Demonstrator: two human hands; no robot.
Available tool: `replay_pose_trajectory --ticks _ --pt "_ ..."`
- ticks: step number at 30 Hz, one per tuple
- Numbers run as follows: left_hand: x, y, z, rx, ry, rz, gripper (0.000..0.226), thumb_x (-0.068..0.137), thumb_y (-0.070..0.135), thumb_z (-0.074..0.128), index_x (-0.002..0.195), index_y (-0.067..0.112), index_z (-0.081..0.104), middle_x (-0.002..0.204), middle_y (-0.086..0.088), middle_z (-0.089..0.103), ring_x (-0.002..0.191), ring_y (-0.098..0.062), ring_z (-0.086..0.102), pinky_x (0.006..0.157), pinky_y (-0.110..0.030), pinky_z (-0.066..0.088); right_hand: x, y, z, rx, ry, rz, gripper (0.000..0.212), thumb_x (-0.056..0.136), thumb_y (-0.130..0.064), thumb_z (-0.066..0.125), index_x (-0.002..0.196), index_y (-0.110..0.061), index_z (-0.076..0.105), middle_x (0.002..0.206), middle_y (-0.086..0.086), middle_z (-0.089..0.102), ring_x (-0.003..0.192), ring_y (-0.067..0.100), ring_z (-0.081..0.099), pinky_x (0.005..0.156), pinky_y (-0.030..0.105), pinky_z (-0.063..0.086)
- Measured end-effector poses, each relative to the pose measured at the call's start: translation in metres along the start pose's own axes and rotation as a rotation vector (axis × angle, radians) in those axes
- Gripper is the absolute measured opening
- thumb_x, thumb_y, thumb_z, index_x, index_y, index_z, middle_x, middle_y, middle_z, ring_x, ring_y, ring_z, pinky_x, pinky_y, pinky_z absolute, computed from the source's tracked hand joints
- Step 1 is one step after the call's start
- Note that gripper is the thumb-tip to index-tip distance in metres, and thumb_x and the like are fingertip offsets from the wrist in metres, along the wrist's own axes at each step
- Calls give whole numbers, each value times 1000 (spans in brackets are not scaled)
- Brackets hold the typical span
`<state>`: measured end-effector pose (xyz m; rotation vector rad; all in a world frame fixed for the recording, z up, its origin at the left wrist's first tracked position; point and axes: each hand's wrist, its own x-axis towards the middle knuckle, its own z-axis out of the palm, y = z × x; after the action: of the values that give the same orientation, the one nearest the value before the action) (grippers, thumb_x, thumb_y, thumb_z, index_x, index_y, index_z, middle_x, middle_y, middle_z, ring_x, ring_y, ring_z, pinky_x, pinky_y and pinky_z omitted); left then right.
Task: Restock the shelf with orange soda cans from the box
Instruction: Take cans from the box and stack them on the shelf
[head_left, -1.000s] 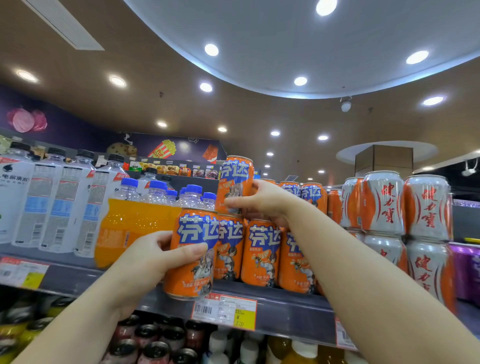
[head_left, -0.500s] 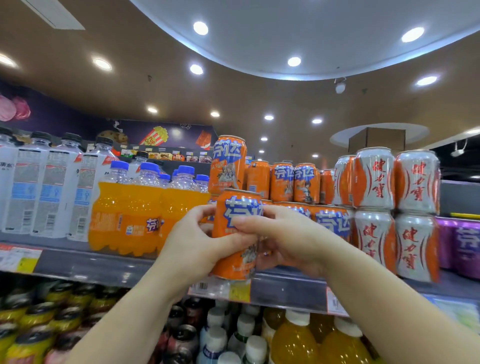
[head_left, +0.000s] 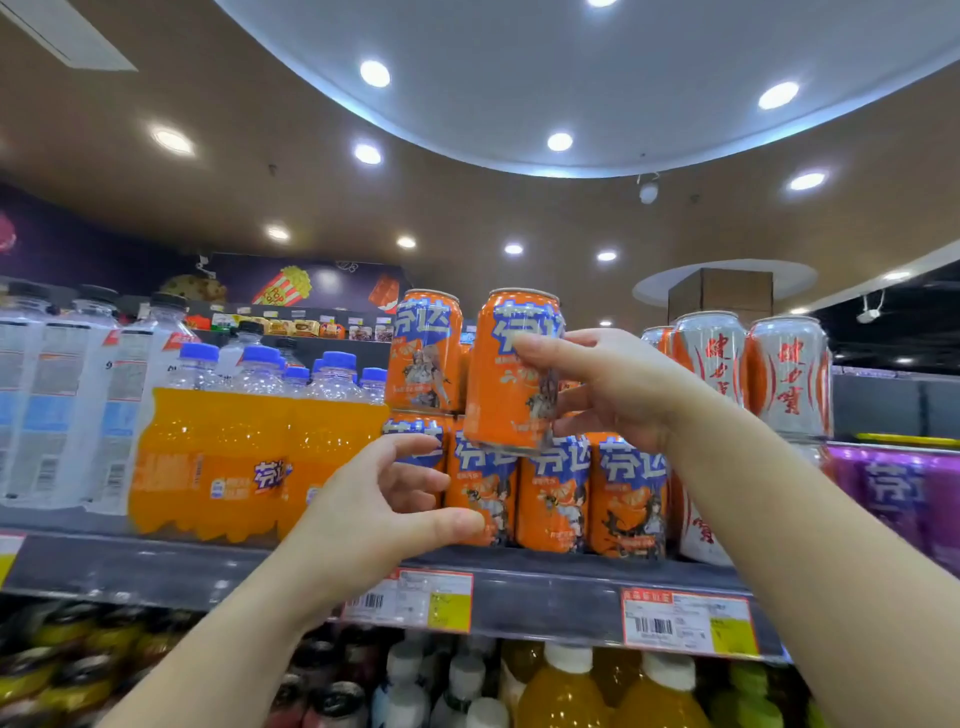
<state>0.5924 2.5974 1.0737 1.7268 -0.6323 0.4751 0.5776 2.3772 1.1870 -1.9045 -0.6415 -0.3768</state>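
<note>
Right hand (head_left: 618, 387) grips can (head_left: 511, 371), stacking on bottom row (head_left: 553, 493); left hand (head_left: 382, 499) open, empty. Next: seat level.

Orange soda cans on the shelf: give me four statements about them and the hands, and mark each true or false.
1. The right hand grips an orange soda can lifted above the bottom row of cans. True.
2. The left hand holds a second can up in the air. False: it lifts nothing; its fingers curl loosely in front of the bottom row.
3. The orange soda bottles stand left of the cans. True.
4. The silver cans stand left of the orange cans. False: they stand to the right.
</note>
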Motion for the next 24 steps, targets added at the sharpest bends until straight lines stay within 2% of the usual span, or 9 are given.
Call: replay_pose_trajectory --ticks 2,5,8,11,16,19,22,24 --pt "0 -1 -2 17 -1 -7 78 45 49 88 116 41 55 100 11 74 91 1 68 75 -20 50 14 -5 -7 18 57 -4 51 66 -50 81 102 -16 71 92 3 78 78 22 76 56 28 58" --pt "1 -4 -4 5 6 -26 81 43 49 89 116 40 56 99 16 74 89 0 69 79 -25 51 34 -2 -9 -4 123 13 45 75 -50 79 103 -15 71 89 2 78 78 22 76 57 28 58" --pt "2 -8 -5 10 16 -34 84 42 50 93 116 38 56 99 18 74 90 -1 70 82 -28 52 51 7 -7 -11 176 28 49 75 -52 79 106 -14 70 89 2 78 78 22 76 59 30 59" --pt "3 -10 -6 30 19 -38 88 35 56 87 116 40 55 99 17 74 91 -4 70 84 -30 53 65 14 -1 -42 196 35 56 73 -56 78 110 -15 68 92 2 78 76 21 76 61 31 61" --pt "3 -14 -7 30 12 -33 83 42 45 89 116 40 53 99 20 73 89 -1 69 80 -25 52 79 28 6 -113 194 73 69 70 -63 77 120 -16 64 100 3 76 83 22 76 73 40 63" --pt "2 -14 -6 31 9 -22 82 45 47 94 116 41 53 98 13 74 88 -1 69 76 -22 53 79 32 2 -100 159 91 68 72 -61 77 123 -18 62 105 3 75 90 24 74 74 41 62" --pt "1 -15 -5 32 13 -10 83 43 43 88 118 40 52 97 5 75 88 -2 69 74 -21 54 78 33 -1 -144 77 113 65 71 -53 81 125 -24 58 107 2 75 90 23 75 74 38 61" --pt "1 -15 -5 37 10 -5 84 43 44 86 118 41 51 98 5 74 89 -2 69 76 -23 54 77 34 -3 -164 38 120 60 72 -44 84 122 -25 58 102 0 77 87 20 75 71 35 61"
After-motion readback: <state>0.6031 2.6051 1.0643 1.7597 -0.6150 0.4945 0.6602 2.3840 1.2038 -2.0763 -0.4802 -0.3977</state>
